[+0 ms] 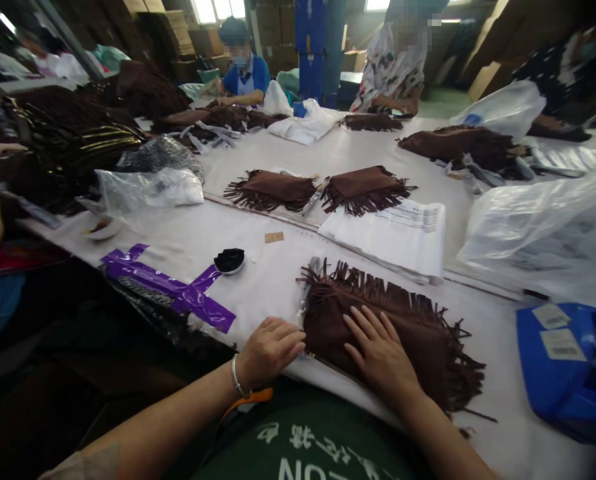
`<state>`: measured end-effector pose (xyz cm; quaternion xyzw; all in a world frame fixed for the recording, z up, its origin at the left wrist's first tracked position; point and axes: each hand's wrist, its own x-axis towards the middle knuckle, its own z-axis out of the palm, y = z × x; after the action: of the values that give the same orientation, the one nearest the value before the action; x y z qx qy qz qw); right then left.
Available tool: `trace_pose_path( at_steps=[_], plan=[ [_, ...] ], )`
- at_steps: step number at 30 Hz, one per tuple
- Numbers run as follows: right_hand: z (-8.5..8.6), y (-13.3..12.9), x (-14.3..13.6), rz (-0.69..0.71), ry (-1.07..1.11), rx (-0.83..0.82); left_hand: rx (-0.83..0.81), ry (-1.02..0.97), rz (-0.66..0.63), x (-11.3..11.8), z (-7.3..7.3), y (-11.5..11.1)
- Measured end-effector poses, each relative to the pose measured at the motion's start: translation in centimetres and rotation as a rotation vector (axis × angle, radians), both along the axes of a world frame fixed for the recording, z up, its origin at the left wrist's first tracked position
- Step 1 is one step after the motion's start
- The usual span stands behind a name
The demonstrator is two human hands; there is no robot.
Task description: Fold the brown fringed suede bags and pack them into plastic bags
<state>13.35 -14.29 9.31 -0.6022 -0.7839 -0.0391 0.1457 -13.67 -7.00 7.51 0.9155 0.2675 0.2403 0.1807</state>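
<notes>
A dark brown fringed pouch (418, 333) lies flat on the white table (248, 293) close to my body, its zipper edge toward me. My right hand (381, 353) rests on top of it with the fingers spread. At the pouch's left corner is my left hand (271, 350), its fingers curled together near the zipper end; whatever they pinch is too small to make out. A grey strip (308, 290) shows at the pouch's left side.
Two fringed pouches (363, 183) and printed papers (398, 233) lie beyond. A blue bin (553, 373) stands at right, below clear plastic bags (548, 230). Purple tape (168, 283) and a small black-filled dish (229, 261) are at left. Other people sit around the table.
</notes>
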Motion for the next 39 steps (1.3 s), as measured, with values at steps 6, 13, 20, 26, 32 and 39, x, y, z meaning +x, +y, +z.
trace_pose_path(
  at_steps=[6, 13, 20, 26, 32, 39],
  plan=[
    [-3.4, 0.0, 0.7, 0.024, 0.003, -0.098, -0.507, -0.063, 0.363, -3.0, 0.0, 1.6],
    [-0.4, -1.1, -5.2, 0.325, 0.22, -0.177, -0.566, 0.102, 0.088, -1.7, -0.2, -2.4],
    [-0.8, -0.9, -7.0, 0.351, 0.192, -0.305, -0.836, 0.004, 0.256, -1.8, 0.4, -0.4],
    [-2.1, -1.0, -8.2, 0.392, 0.158, -0.216, -0.522, 0.031, 0.447, 2.5, -0.1, 5.1],
    [-2.5, -0.7, -8.0, 0.341, 0.201, -0.246, -0.569, 0.059, 0.521, 5.8, -1.2, 8.1],
    [-1.9, -0.8, -7.4, 0.288, 0.154, -0.326, -0.799, -0.074, 0.529, 0.5, -2.5, 6.9]
  ],
)
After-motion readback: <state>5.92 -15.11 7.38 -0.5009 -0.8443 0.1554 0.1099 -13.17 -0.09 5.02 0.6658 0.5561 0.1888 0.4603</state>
